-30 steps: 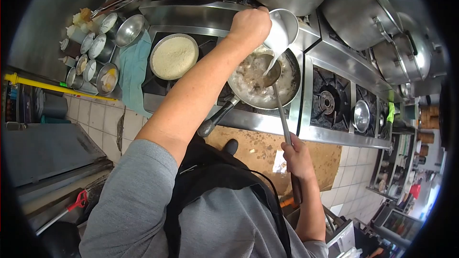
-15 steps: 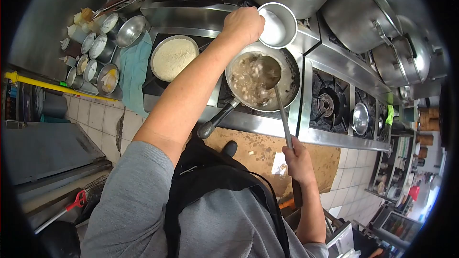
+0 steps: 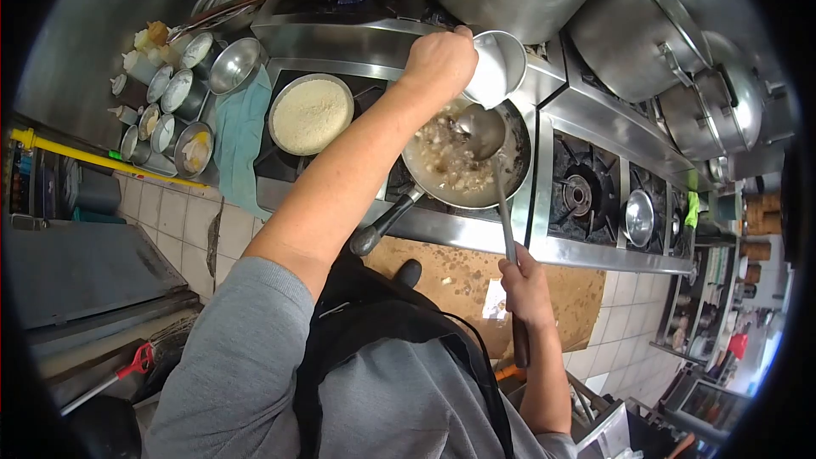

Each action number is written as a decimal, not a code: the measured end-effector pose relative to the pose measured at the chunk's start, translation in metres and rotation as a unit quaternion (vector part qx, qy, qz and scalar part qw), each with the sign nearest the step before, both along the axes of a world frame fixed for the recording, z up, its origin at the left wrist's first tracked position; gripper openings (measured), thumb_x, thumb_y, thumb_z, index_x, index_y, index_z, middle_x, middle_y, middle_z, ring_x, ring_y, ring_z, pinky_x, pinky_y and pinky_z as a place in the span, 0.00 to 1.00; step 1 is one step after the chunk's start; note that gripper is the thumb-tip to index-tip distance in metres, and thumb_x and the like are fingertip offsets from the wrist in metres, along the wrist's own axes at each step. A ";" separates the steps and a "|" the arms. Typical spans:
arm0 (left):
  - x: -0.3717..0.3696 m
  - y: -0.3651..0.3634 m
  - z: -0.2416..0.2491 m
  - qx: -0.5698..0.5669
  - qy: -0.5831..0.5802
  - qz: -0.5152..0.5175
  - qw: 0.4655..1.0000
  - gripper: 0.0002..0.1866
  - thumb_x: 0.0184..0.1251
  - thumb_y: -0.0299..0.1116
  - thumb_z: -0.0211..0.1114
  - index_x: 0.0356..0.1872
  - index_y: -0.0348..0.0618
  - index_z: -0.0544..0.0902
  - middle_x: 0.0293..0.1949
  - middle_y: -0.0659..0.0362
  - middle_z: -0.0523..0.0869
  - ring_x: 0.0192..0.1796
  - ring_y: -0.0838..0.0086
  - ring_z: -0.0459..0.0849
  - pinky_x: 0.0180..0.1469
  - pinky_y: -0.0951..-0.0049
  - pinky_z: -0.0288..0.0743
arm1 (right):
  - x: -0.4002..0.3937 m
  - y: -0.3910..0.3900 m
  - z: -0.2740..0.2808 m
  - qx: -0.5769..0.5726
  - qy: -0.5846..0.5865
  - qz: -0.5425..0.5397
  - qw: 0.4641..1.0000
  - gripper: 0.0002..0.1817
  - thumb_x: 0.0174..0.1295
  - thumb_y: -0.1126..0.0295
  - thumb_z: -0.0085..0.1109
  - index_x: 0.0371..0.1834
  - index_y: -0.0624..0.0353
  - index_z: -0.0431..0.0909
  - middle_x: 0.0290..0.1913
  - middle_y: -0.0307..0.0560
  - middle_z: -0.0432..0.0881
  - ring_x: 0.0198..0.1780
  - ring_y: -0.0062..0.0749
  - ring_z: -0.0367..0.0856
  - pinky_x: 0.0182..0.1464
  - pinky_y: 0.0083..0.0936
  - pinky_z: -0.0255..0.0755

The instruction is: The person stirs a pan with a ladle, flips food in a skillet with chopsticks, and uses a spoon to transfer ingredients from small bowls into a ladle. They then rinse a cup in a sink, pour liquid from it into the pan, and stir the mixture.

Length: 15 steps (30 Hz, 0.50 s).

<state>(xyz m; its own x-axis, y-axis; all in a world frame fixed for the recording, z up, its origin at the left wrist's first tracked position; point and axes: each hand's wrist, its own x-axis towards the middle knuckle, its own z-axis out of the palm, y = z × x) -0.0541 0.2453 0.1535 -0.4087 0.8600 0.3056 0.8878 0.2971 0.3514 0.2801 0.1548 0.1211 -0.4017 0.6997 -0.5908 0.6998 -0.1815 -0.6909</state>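
Note:
My left hand [image 3: 444,61] is closed around a metal cup [image 3: 515,59] and holds it tipped above the far side of a frying pan [image 3: 520,146]. White liquid [image 3: 488,78] in the cup reaches its lower lip. Brownish broth with small chunks [image 3: 450,157] fills much of the pan, whose black handle points toward me. In my right hand [image 3: 529,287] is the long handle of a ladle [image 3: 481,129]. The ladle's bowl rests in the pan, just below the cup's lip.
A round pan of pale crumbly powder [image 3: 311,115] stands left on the stove. Beside it hang a teal cloth [image 3: 240,136] and metal bowls of ingredients. Large stockpots [image 3: 637,38] stand at the back right. A small metal bowl [image 3: 639,218] sits by the right burners.
My left hand has brought the cup slightly lower and tipped it further, so the white liquid has run to its lip. The ladle's bowl has shifted slightly within the pan.

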 end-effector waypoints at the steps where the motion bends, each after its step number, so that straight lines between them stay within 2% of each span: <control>1: 0.001 0.000 -0.001 0.017 0.009 -0.008 1.000 0.14 0.66 0.30 0.52 0.41 0.31 0.81 0.32 0.41 0.87 0.39 0.48 0.87 0.45 0.51 0.79 | -0.005 -0.002 -0.003 0.030 0.007 -0.029 0.999 0.19 0.69 0.67 0.50 0.60 0.60 0.75 0.22 0.39 0.73 0.18 0.21 0.69 0.21 0.25 0.66; 3: 0.001 -0.001 0.000 0.033 0.020 -0.013 0.999 0.13 0.65 0.30 0.52 0.40 0.30 0.81 0.31 0.41 0.87 0.38 0.48 0.87 0.44 0.51 0.80 | -0.007 -0.003 -0.004 0.058 0.016 -0.054 0.997 0.19 0.69 0.67 0.50 0.60 0.59 0.75 0.21 0.37 0.72 0.19 0.20 0.69 0.21 0.25 0.66; 5: 0.001 0.002 0.000 0.027 0.057 -0.029 0.998 0.13 0.62 0.26 0.55 0.43 0.26 0.80 0.29 0.42 0.88 0.35 0.53 0.90 0.38 0.57 0.83 | -0.001 -0.002 0.003 -0.011 0.028 -0.001 1.000 0.18 0.69 0.69 0.49 0.60 0.63 0.75 0.18 0.30 0.66 0.15 0.13 0.62 0.14 0.19 0.59; 6: 0.002 0.004 -0.001 0.028 0.056 -0.030 0.998 0.13 0.62 0.26 0.55 0.43 0.26 0.80 0.29 0.42 0.88 0.35 0.53 0.90 0.38 0.57 0.83 | -0.002 -0.003 0.001 -0.010 0.027 -0.002 1.000 0.18 0.69 0.69 0.49 0.60 0.63 0.75 0.18 0.30 0.66 0.15 0.13 0.62 0.14 0.19 0.59; 8: 0.001 0.002 0.003 0.034 0.058 -0.029 0.997 0.14 0.61 0.26 0.55 0.43 0.24 0.79 0.29 0.42 0.88 0.35 0.53 0.90 0.38 0.58 0.83 | -0.006 -0.004 -0.005 0.004 0.047 -0.070 0.996 0.19 0.69 0.69 0.50 0.60 0.64 0.74 0.18 0.30 0.66 0.15 0.13 0.61 0.14 0.19 0.59; 9: 0.000 0.001 0.006 0.033 0.059 -0.025 0.997 0.14 0.61 0.26 0.55 0.43 0.24 0.79 0.29 0.42 0.88 0.35 0.53 0.90 0.38 0.58 0.83 | -0.004 -0.003 -0.006 0.003 0.048 -0.066 0.997 0.19 0.69 0.69 0.50 0.60 0.64 0.74 0.18 0.30 0.66 0.15 0.13 0.61 0.14 0.19 0.59; 12: 0.000 0.003 0.013 -0.010 0.035 -0.013 0.999 0.15 0.61 0.27 0.55 0.45 0.28 0.81 0.33 0.42 0.89 0.40 0.52 0.89 0.43 0.57 0.82 | 0.002 -0.002 -0.008 -0.020 0.055 -0.023 0.998 0.19 0.69 0.70 0.50 0.61 0.64 0.74 0.18 0.29 0.65 0.15 0.14 0.61 0.15 0.18 0.60; 14: -0.006 0.001 0.015 0.015 -0.096 0.022 0.995 0.15 0.63 0.31 0.55 0.44 0.33 0.85 0.40 0.42 0.88 0.47 0.51 0.87 0.49 0.56 0.80 | 0.002 -0.001 -0.005 -0.026 0.077 -0.056 0.995 0.19 0.69 0.70 0.50 0.61 0.64 0.74 0.18 0.30 0.65 0.15 0.14 0.62 0.15 0.18 0.61; 15: -0.008 0.000 0.017 0.016 -0.097 0.026 0.995 0.15 0.63 0.31 0.55 0.44 0.33 0.85 0.40 0.42 0.88 0.47 0.51 0.87 0.49 0.56 0.80 | 0.002 -0.001 -0.005 -0.026 0.076 -0.052 0.995 0.19 0.69 0.70 0.50 0.61 0.64 0.74 0.18 0.30 0.65 0.15 0.14 0.62 0.15 0.18 0.61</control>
<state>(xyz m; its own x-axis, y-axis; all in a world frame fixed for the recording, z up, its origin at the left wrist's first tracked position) -0.0624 0.2456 0.1704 -0.5067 0.8270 0.2436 0.7861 0.3271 0.5245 0.2826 0.1542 0.1159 -0.4157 0.7124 -0.5654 0.5639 -0.2858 -0.7748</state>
